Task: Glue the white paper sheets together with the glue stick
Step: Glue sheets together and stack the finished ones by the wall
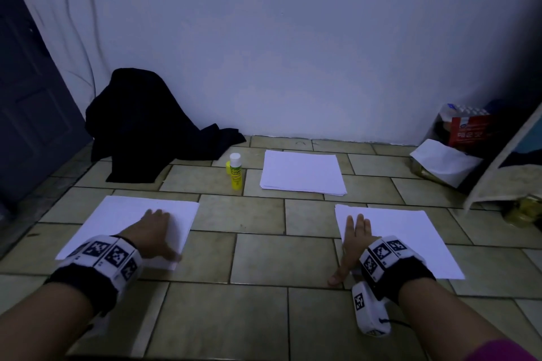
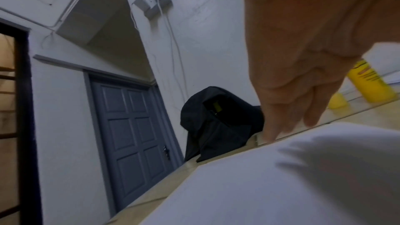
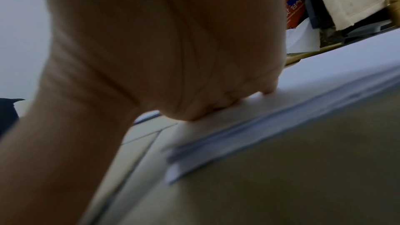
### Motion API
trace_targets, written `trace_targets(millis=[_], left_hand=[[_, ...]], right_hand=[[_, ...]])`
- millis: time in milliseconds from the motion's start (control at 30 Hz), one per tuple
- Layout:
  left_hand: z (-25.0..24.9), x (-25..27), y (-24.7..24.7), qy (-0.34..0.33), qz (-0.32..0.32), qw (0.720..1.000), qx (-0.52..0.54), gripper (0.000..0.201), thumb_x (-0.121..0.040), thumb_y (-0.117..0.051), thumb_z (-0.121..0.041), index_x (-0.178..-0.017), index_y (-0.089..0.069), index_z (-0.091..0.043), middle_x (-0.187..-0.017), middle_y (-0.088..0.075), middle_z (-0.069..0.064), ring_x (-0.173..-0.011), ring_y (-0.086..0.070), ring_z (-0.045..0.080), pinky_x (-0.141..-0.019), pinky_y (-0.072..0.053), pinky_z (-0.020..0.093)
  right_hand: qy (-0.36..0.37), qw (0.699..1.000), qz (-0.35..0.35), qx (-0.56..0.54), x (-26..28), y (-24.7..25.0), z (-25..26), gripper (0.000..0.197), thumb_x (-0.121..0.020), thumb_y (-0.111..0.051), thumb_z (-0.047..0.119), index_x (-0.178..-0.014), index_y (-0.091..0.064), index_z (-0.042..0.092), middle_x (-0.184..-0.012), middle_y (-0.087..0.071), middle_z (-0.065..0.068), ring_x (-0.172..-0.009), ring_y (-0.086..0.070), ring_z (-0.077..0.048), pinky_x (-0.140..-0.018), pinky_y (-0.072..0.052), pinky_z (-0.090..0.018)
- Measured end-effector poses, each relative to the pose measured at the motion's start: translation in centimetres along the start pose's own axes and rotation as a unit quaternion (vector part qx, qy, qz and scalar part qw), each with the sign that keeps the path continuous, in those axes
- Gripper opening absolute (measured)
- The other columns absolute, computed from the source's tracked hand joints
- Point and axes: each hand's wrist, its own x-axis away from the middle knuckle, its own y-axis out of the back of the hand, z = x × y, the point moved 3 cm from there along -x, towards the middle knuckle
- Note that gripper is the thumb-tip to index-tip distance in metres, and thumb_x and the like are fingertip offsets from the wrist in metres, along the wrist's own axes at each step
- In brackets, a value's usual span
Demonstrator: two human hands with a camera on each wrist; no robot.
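Observation:
Two white sheets lie on the tiled floor. My left hand (image 1: pixel 157 228) rests flat on the left sheet (image 1: pixel 117 220), fingers straight; in the left wrist view the left hand (image 2: pixel 288 117) hovers low over the left sheet (image 2: pixel 281 177). My right hand (image 1: pixel 353 239) presses flat on the left edge of the right sheet (image 1: pixel 410 240), thumb out on the tile. The yellow glue stick (image 1: pixel 235 172) stands upright, white tip up, with its yellow cap (image 1: pixel 228 167) beside it, between and beyond both hands. A stack of white paper (image 1: pixel 302 173) lies to its right.
A black cloth heap (image 1: pixel 146 126) leans on the wall at the back left, beside a grey door (image 1: pixel 26 97). A red packet (image 1: pixel 469 129), a loose white paper (image 1: pixel 443 163) and a white furniture leg (image 1: pixel 504 155) crowd the back right corner.

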Motion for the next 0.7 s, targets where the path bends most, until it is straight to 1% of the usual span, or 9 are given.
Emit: trace_targets(millis=[33, 67, 167, 267, 400, 467, 533, 600, 700], left_hand=[[0.4, 0.0, -0.2, 0.004, 0.006, 1.0, -0.009, 0.081, -0.077, -0.072, -0.047, -0.14, -0.039, -0.009, -0.138, -0.05, 0.008, -0.123, -0.049, 0.017, -0.097, -0.043, 0.025], [0.8, -0.1, -0.4, 0.008, 0.019, 1.0, -0.015, 0.076, -0.077, -0.073, -0.045, -0.137, -0.043, -0.011, -0.132, -0.056, 0.004, -0.117, -0.053, 0.014, -0.091, -0.044, 0.021], [1.6, -0.6, -1.0, 0.015, 0.02, 0.999, -0.03, 0.068, -0.076, -0.073, -0.048, -0.13, -0.048, -0.014, -0.128, -0.058, -0.001, -0.114, -0.054, 0.013, -0.094, -0.042, 0.022], [2.0, -1.2, -0.7, 0.014, -0.006, 0.999, -0.051, 0.048, -0.08, -0.068, -0.048, -0.118, -0.057, -0.02, -0.119, -0.063, -0.002, -0.105, -0.057, 0.013, -0.089, -0.042, 0.022], [2.7, -1.6, 0.0, 0.015, -0.026, 0.998, -0.047, 0.037, -0.092, -0.057, -0.04, -0.12, -0.056, -0.016, -0.12, -0.062, 0.001, -0.11, -0.057, 0.015, -0.088, -0.04, 0.021], [3.2, -1.8, 0.6, 0.024, -0.061, 0.997, -0.052, 0.029, -0.095, -0.053, -0.026, -0.12, -0.057, -0.014, -0.12, -0.062, 0.005, -0.111, -0.058, 0.019, -0.089, -0.041, 0.024], [3.7, -1.9, 1.5, 0.041, -0.115, 0.992, -0.025, 0.027, -0.092, -0.051, -0.009, -0.118, -0.059, -0.007, -0.116, -0.064, 0.012, -0.108, -0.06, 0.027, -0.088, -0.044, 0.032], [4.0, -1.7, 2.4, 0.051, -0.19, 0.98, 0.02, 0.031, -0.086, -0.052, 0.001, -0.116, -0.06, -0.001, -0.106, -0.065, 0.02, -0.098, -0.062, 0.037, -0.081, -0.047, 0.042], [3.4, -1.3, 3.8, 0.046, -0.251, 0.967, 0.019, 0.039, -0.077, -0.059, 0.005, -0.115, -0.061, -0.001, -0.094, -0.063, 0.022, -0.083, -0.061, 0.04, -0.067, -0.045, 0.044]], right_hand=[[0.001, 1.0, 0.002, -0.002, -0.1, 0.0, -0.1, 0.15, -0.057, -0.08, 0.061, -0.144, 0.026, 0.001, -0.153, 0.026, -0.021, -0.143, 0.02, -0.037, -0.117, -0.006, -0.049], [0.002, 1.0, 0.003, -0.005, 0.0, 0.0, -0.1, 0.15, -0.057, -0.08, 0.061, -0.144, 0.026, 0.001, -0.153, 0.026, -0.021, -0.143, 0.02, -0.037, -0.117, -0.006, -0.049], [0.003, 1.0, -0.003, -0.01, 0.1, 0.0, 0.0, 0.15, -0.057, -0.08, 0.06, -0.144, 0.025, 0.001, -0.153, 0.026, -0.021, -0.143, 0.02, -0.037, -0.117, -0.004, -0.048], [0.003, 1.0, -0.005, -0.01, 0.2, 0.0, 0.1, 0.149, -0.058, -0.08, 0.06, -0.144, 0.025, 0.0, -0.153, 0.026, -0.021, -0.143, 0.02, -0.036, -0.117, -0.004, -0.048], [0.002, 1.0, 0.0, -0.009, 0.3, 0.1, 0.1, 0.149, -0.058, -0.08, 0.06, -0.144, 0.026, 0.0, -0.153, 0.026, -0.021, -0.143, 0.021, -0.036, -0.117, -0.003, -0.047], [0.003, 1.0, 0.001, -0.011, 0.3, 0.1, 0.1, 0.149, -0.057, -0.08, 0.06, -0.144, 0.026, 0.0, -0.153, 0.026, -0.021, -0.143, 0.021, -0.036, -0.117, -0.003, -0.047], [0.005, 1.0, 0.003, -0.012, 0.3, 0.2, 0.1, 0.149, -0.058, -0.08, 0.059, -0.144, 0.026, 0.001, -0.153, 0.026, -0.021, -0.143, 0.021, -0.036, -0.117, -0.003, -0.047], [0.004, 1.0, 0.002, -0.011, 0.4, 0.2, 0.1, 0.149, -0.058, -0.08, 0.059, -0.144, 0.025, 0.0, -0.153, 0.026, -0.021, -0.143, 0.02, -0.036, -0.117, -0.003, -0.047], [0.004, 1.0, -0.006, -0.011, 0.4, 0.3, 0.1, 0.148, -0.058, -0.08, 0.059, -0.144, 0.025, 0.0, -0.153, 0.026, -0.021, -0.143, 0.02, -0.036, -0.117, -0.004, -0.046]])
